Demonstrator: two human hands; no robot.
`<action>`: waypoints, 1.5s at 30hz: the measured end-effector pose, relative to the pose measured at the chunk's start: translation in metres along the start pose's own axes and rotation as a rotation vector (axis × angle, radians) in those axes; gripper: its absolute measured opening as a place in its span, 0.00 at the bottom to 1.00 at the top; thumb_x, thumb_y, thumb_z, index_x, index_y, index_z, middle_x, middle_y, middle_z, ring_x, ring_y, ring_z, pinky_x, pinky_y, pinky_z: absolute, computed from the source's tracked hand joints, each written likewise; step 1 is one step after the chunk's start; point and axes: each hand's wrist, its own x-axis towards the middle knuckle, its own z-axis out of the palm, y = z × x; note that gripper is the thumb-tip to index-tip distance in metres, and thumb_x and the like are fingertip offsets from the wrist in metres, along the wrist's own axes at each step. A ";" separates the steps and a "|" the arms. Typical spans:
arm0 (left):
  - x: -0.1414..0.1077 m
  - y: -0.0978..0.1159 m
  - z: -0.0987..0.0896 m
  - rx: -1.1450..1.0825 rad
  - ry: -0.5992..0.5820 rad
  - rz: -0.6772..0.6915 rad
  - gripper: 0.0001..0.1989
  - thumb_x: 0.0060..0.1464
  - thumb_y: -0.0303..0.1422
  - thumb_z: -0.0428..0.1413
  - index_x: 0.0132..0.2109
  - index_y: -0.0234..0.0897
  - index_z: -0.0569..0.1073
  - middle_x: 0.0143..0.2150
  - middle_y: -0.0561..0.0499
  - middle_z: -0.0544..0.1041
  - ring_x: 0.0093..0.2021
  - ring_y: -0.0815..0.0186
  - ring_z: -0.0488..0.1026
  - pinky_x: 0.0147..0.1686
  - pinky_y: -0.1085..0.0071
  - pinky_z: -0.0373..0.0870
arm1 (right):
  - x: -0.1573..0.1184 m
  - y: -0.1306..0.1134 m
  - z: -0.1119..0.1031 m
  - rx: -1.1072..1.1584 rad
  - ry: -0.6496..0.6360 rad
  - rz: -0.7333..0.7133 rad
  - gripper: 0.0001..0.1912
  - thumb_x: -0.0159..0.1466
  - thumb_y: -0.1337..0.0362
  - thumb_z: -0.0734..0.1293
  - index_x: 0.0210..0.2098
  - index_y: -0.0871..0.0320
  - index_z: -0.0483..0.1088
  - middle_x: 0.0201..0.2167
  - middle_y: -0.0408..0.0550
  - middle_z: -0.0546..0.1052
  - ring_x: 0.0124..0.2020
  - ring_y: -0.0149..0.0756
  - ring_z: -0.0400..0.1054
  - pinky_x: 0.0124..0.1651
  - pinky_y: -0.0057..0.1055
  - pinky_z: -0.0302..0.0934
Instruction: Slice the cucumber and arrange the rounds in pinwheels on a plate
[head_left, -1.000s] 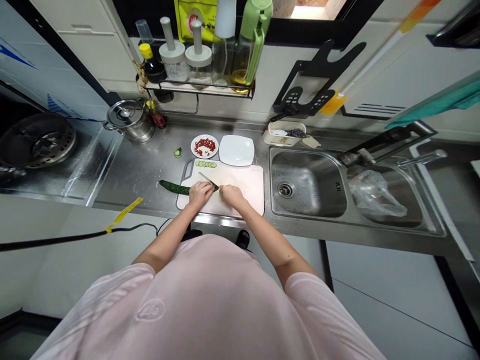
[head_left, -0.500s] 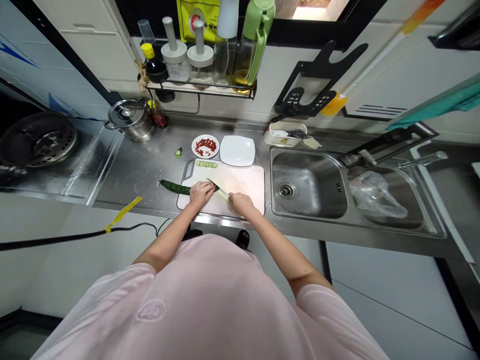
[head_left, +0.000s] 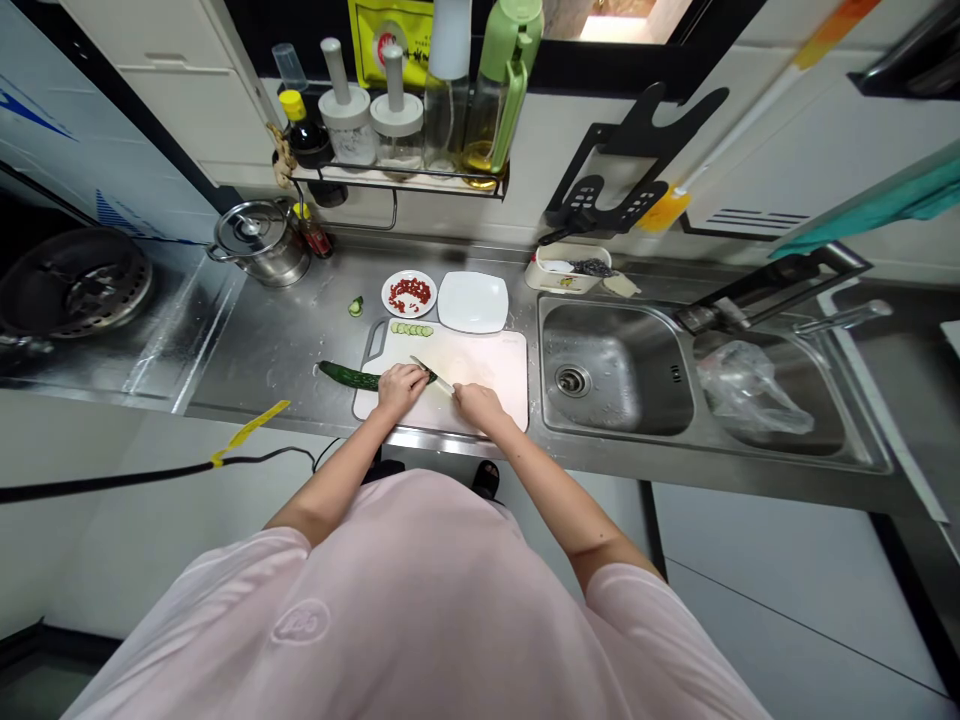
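A dark green cucumber [head_left: 348,376] lies across the left part of the white cutting board [head_left: 487,385], its far end sticking out over the counter. My left hand [head_left: 401,387] grips it near its right end. In my right hand [head_left: 478,405] is the handle of a knife [head_left: 433,374], whose blade rests at the cucumber's cut end, beside my left fingertips. A row of pale cucumber slices [head_left: 412,329] lies at the board's top left. Behind the board stand a plate of chopped red pieces [head_left: 409,294] and a white plate [head_left: 472,302] with nothing on it.
To the right is a steel double sink [head_left: 615,370] with a plastic bag [head_left: 750,388] in it. A lidded pot [head_left: 262,240] and a pan [head_left: 71,280] stand to the left. A cucumber end piece [head_left: 356,306] lies on the counter. Bottles and jars fill the rack [head_left: 397,180] above.
The view has shifted very slightly. Both hands, the knife and the cucumber stay in nearly the same places on the board.
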 end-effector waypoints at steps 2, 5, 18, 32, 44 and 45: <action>0.000 0.000 0.000 0.000 -0.001 -0.001 0.13 0.61 0.39 0.50 0.40 0.44 0.78 0.40 0.49 0.78 0.42 0.63 0.69 0.41 0.66 0.62 | 0.005 -0.003 -0.001 0.010 0.007 -0.004 0.17 0.69 0.65 0.53 0.49 0.59 0.69 0.42 0.57 0.77 0.45 0.42 0.71 0.45 0.32 0.60; 0.000 0.000 0.000 -0.001 -0.005 -0.001 0.13 0.61 0.39 0.50 0.40 0.44 0.78 0.41 0.49 0.78 0.41 0.63 0.69 0.41 0.66 0.62 | 0.012 -0.008 -0.001 0.018 0.016 -0.008 0.17 0.69 0.65 0.53 0.48 0.60 0.69 0.42 0.57 0.77 0.45 0.42 0.71 0.45 0.32 0.60; -0.001 0.000 -0.001 -0.001 -0.041 -0.029 0.13 0.61 0.39 0.49 0.42 0.45 0.78 0.43 0.49 0.78 0.43 0.63 0.70 0.43 0.66 0.63 | 0.021 -0.015 -0.002 0.021 0.022 -0.007 0.17 0.70 0.66 0.51 0.51 0.59 0.67 0.43 0.56 0.76 0.46 0.41 0.71 0.45 0.31 0.60; -0.001 0.004 -0.003 -0.010 -0.045 -0.056 0.13 0.61 0.40 0.49 0.41 0.45 0.78 0.43 0.50 0.78 0.44 0.63 0.70 0.44 0.67 0.62 | -0.029 0.012 0.018 -0.032 -0.027 0.035 0.16 0.69 0.65 0.52 0.48 0.59 0.68 0.41 0.57 0.76 0.43 0.43 0.72 0.41 0.32 0.59; -0.002 0.005 -0.002 0.017 -0.035 -0.132 0.10 0.58 0.40 0.53 0.41 0.43 0.75 0.39 0.49 0.78 0.43 0.61 0.71 0.41 0.66 0.63 | -0.055 0.027 0.028 -0.033 -0.054 0.070 0.17 0.70 0.62 0.51 0.48 0.58 0.68 0.40 0.56 0.76 0.43 0.43 0.72 0.41 0.32 0.58; -0.002 0.005 -0.002 0.018 -0.036 -0.133 0.10 0.58 0.40 0.53 0.41 0.43 0.74 0.39 0.49 0.78 0.43 0.61 0.71 0.41 0.66 0.63 | -0.054 0.027 0.028 -0.031 -0.054 0.072 0.17 0.70 0.62 0.51 0.48 0.58 0.68 0.40 0.56 0.76 0.43 0.43 0.72 0.41 0.32 0.58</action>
